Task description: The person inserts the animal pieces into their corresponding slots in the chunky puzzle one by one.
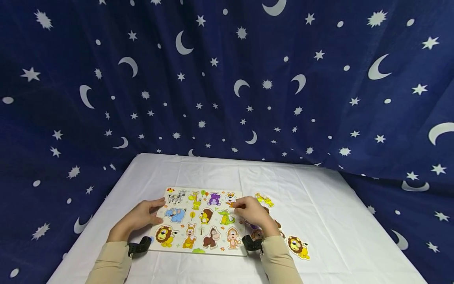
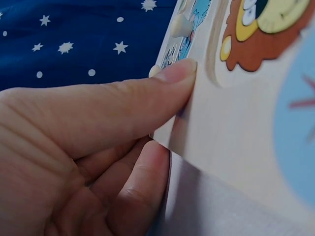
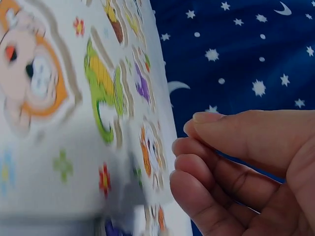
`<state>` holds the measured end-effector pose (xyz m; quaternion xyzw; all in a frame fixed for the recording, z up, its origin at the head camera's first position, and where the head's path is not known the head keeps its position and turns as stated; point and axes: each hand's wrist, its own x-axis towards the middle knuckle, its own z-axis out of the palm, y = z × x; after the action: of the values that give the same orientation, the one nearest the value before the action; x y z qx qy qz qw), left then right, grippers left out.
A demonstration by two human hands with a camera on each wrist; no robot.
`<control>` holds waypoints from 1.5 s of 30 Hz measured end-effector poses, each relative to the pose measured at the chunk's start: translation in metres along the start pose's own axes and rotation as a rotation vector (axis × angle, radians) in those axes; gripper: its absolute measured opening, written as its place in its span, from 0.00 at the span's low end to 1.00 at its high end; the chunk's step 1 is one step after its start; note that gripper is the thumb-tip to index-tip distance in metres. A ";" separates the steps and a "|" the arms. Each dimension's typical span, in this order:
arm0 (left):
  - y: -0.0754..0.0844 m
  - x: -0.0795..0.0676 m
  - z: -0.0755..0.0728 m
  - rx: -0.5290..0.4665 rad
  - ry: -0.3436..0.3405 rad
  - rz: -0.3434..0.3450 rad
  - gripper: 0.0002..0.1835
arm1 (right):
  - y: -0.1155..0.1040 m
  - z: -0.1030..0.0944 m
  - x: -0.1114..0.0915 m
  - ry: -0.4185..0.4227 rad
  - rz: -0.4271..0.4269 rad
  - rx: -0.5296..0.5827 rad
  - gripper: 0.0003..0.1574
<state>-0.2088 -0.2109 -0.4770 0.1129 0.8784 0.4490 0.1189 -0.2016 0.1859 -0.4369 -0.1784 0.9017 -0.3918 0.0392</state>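
Note:
A wooden animal puzzle board [image 1: 188, 254] lies on the table with printed animals in recessed slots. My left hand [image 1: 143, 215] grips its left edge, the thumb [image 2: 172, 78] on the top face and the other fingers curled against the side. Small peg knobs [image 2: 182, 25] stand up from the board near that thumb. Over the right edge, by the tiger slot [image 1: 230, 198], hovers my right hand [image 1: 253, 213]. Its fingers are loosely bent with the thumb close to the index fingertip, and nothing shows between them. The crocodile slot [image 3: 106, 93] is beside it in the right wrist view.
Loose puzzle pieces lie right of the board: a giraffe [image 1: 265, 200] at the back, a lion [image 1: 298, 247] at the front, and several others partly hidden by the right forearm. A white cloth covers the table [image 1: 340, 221]. A dark blue star-and-moon curtain [image 1: 220, 86] hangs behind.

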 end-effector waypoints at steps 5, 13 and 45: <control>0.001 0.002 0.000 0.002 -0.001 -0.012 0.39 | 0.013 -0.012 -0.012 0.022 0.023 -0.026 0.08; 0.003 -0.001 -0.004 0.015 -0.012 -0.034 0.41 | 0.026 -0.029 -0.030 0.029 0.074 0.006 0.09; 0.003 -0.003 0.001 0.031 -0.014 -0.001 0.41 | 0.044 -0.057 -0.092 0.140 0.247 0.099 0.11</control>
<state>-0.2053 -0.2095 -0.4741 0.1176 0.8845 0.4343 0.1236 -0.1407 0.2857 -0.4353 -0.0363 0.8970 -0.4394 0.0326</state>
